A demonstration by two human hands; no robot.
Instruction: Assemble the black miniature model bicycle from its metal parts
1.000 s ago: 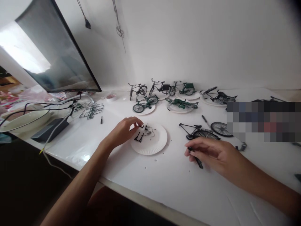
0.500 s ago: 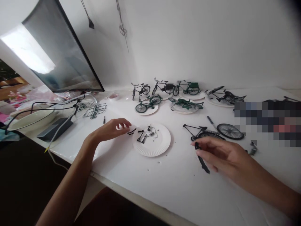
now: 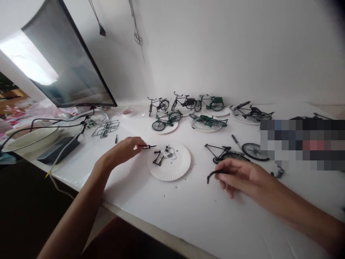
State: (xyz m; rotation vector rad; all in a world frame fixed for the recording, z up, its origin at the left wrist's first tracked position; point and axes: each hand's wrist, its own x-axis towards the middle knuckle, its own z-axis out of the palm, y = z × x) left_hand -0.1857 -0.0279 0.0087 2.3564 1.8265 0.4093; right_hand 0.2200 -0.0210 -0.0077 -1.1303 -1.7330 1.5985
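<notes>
My left hand point(image 3: 129, 148) is closed in a pinch on a thin black forked part point(image 3: 148, 146) at the left edge of a white paper plate point(image 3: 182, 169). On that plate lie a black bracket-like piece point(image 3: 157, 160) and several small silver parts point(image 3: 170, 154). My right hand point(image 3: 242, 176) grips a curved black model mudguard point(image 3: 212, 175), its bent end pointing left and down. Just behind the right hand is a black model bicycle frame point(image 3: 223, 150) with its rear wheel partly covered by my fingers. A loose spoked wheel point(image 3: 254, 151) lies beside it.
Several small model bicycles point(image 3: 208, 122) stand or lie on plates along the wall. Green part sprues point(image 3: 108, 128), a small dark screwdriver point(image 3: 116, 139), cables, a bowl point(image 3: 32, 138) and a monitor point(image 3: 72, 61) are at the left. A screwdriver point(image 3: 238, 141) lies behind the bicycle frame. Pixelation hides the far right.
My left hand has taken hold of the thin black forked part, which lay at the plate's edge. My right hand has turned the mudguard from pointing down toward the table's front to pointing left.
</notes>
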